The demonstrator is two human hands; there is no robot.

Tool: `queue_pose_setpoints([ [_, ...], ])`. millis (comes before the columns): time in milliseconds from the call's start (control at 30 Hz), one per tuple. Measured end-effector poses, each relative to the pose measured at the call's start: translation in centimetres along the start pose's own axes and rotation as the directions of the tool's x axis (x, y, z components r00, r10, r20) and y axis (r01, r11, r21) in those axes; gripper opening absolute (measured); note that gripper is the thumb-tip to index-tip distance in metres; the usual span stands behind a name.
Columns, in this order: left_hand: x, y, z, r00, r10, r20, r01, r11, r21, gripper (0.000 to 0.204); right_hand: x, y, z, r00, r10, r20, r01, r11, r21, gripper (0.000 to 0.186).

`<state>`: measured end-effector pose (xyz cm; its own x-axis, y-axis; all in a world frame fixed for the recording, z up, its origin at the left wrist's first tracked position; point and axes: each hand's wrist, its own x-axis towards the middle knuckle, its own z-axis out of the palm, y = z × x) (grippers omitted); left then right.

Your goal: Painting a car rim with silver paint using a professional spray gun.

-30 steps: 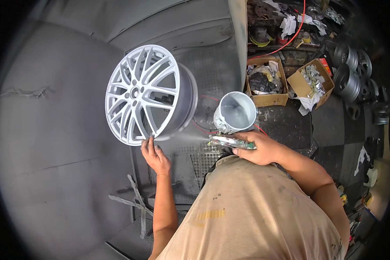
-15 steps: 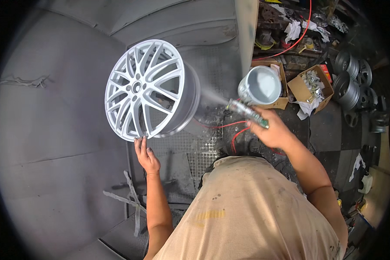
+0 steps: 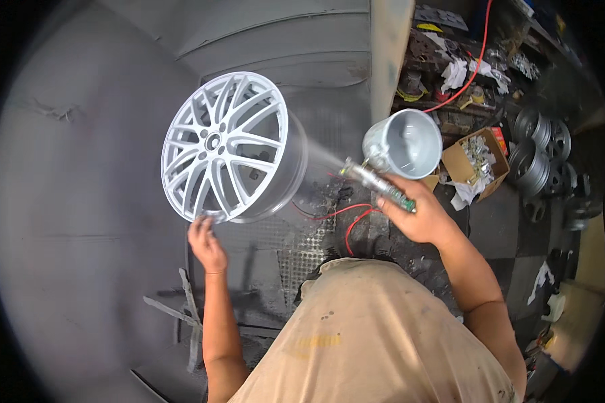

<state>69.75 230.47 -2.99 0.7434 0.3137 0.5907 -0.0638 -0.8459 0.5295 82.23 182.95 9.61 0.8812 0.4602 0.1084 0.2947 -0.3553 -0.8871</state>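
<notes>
Wheel (image 3: 213,142), white and many-spoked, is seen left of centre, its face tilted up and its barrel turned toward the right; what it is borne by is hidden. Its lower rim is met, or nearly met, by the fingertips of the left hand (image 3: 208,250), which are bent upward and blurred; whether the rim is pinched or merely touched cannot be told. By the right hand (image 3: 418,211) a gun (image 3: 380,187) is gripped, with the fingers wrapped around its body, and a pale mist (image 3: 326,154) is thrown from its nozzle toward the barrel. Beside the gun a grey cup (image 3: 378,151) is seen, its mouth tipped into view; the join between the two is not clearly shown. Behind and below, a red hose (image 3: 349,213) is looped near the floor. The wheel is judged to be stiff and fairly heavy, awkward to steady by one edge, and hardly fragile in itself; its coat, if wet, is likely to be slick and easily marked. Hold is therefore best taken lightly at the rim's outer edge for turning, or from behind, inside the hub, for lifting, with the spokes' faces left untouched.
</notes>
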Motion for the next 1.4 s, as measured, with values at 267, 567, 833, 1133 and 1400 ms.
queue_pose_setpoints([
  [267, -3.2, 4.6, 2.9, 0.997, -0.037, 0.069, 0.023, 0.98, 0.196, 0.047, -0.3, 1.2, 5.7, 0.964, 0.227, 0.137, -0.256, 0.933, 0.253, 0.034],
  [567, -4.0, -1.2, -0.6, 1.0, -0.02, 0.013, 0.018, 0.992, 0.124, 0.044, -0.8, 1.0, 8.9, 0.931, 0.19, 0.31, -0.205, 0.979, 0.017, 0.031],
  [833, -3.6, -3.5, -1.3, 0.998, -0.066, 0.0, 0.066, 0.992, 0.108, 0.041, 2.6, 3.8, 6.4, 0.978, 0.208, 0.014, -0.208, 0.978, 0.015, 0.032],
  [1133, -1.3, -7.5, -4.9, 0.996, -0.082, 0.026, 0.078, 0.989, 0.125, 0.034, -1.2, -1.0, 9.1, 0.818, 0.158, 0.553, -0.346, 0.903, 0.255, 0.025],
  [1400, 0.9, -1.8, -4.7, 0.996, -0.052, -0.074, 0.071, 0.956, 0.285, 0.036, 0.8, -0.9, 6.4, 0.981, 0.046, 0.186, -0.047, 0.999, -0.001, 0.036],
])
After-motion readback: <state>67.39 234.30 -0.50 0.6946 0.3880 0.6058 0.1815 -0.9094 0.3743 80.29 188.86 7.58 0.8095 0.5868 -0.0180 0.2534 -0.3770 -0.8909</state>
